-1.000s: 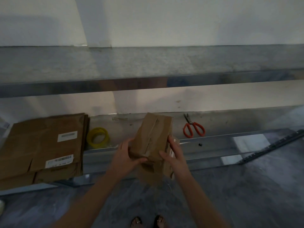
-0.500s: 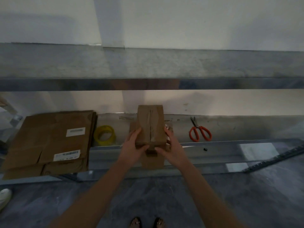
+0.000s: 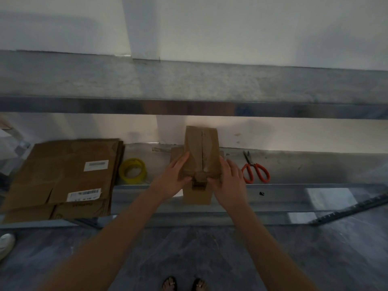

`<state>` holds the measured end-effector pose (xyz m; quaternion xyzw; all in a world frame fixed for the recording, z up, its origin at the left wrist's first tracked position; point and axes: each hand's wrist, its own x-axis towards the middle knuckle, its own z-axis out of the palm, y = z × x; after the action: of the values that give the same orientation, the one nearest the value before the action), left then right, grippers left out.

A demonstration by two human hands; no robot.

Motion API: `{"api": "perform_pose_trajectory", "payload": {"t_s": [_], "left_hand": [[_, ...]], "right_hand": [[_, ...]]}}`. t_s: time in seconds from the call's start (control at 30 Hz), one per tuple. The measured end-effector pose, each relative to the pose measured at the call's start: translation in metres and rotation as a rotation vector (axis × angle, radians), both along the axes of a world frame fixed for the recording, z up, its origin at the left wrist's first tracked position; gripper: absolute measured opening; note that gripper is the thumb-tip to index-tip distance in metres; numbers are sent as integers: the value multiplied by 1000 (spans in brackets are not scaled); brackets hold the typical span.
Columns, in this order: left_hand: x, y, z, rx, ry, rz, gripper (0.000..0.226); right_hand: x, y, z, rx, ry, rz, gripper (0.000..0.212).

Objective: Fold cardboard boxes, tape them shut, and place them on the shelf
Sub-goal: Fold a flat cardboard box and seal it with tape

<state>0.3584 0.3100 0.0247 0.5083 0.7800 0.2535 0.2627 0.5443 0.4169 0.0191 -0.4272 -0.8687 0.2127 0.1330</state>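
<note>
**Holding a Taped Box Before the Lower Shelf**

Standing at the bottom centre of the frame: two feet in sandals (image 3: 184, 284) on a grey floor (image 3: 315, 259). Reaching up from the lower corners toward mid-frame: two bare forearms. Gripping from either side at centre frame: left hand (image 3: 175, 177) and right hand (image 3: 230, 183), each closed on the cardboard box (image 3: 200, 152), fingers laid flat along its long sides, thumbs meeting at the near end on a strip of tape folded over the edge. Running lengthwise down the top face: a taped centre seam. Hanging below the hands: a brown flap or face of the same box, overlapping the front rail of the lower shelf (image 3: 294, 198); whether resting on the rail or held clear, cannot tell.

Lying on the lower shelf, left of centre: a stack of flattened boxes (image 3: 69, 175) bearing white labels, one with a barcode. Just right of the stack: a yellow tape roll (image 3: 132, 170), lying flat. Right of the held box, well apart from the tape: orange-handled scissors (image 3: 255, 169), blades pointing to the wall. Near the front rail, below the scissors: a small dark object (image 3: 261, 193), too small to identify.

Spanning the upper half of the frame: an upper shelf (image 3: 189, 85) of dull metal, backed by a white wall (image 3: 252, 28).
</note>
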Motion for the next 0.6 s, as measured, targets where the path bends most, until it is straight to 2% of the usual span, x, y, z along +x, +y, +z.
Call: {"api": "perform_pose_trajectory", "payload": {"t_s": [0.13, 0.23, 0.3, 0.4, 0.47, 0.53, 0.6], "left_hand": [[-24, -38, 16, -108, 447, -31, 77], [-66, -82, 8, -132, 627, -55, 70], [-95, -111, -3, -167, 705, -77, 73], [-126, -135, -23, -279, 756, -130, 74], [-140, -140, -39, -306, 734, -153, 72], [-145, -135, -50, -354, 706, -193, 68], [-153, -127, -59, -387, 700, -240, 67]], "right_hand": [[-11, -34, 21, 240, 36, 168, 64], [-46, -62, 21, 371, -12, 353, 61], [-73, -85, 13, 383, -53, 455, 59], [-112, -109, -11, 312, -101, 486, 59], [-133, -115, -34, 212, -166, 441, 61], [-145, -113, -52, 28, -278, 377, 64], [-156, -109, -68, -40, -342, 280, 64]]}}
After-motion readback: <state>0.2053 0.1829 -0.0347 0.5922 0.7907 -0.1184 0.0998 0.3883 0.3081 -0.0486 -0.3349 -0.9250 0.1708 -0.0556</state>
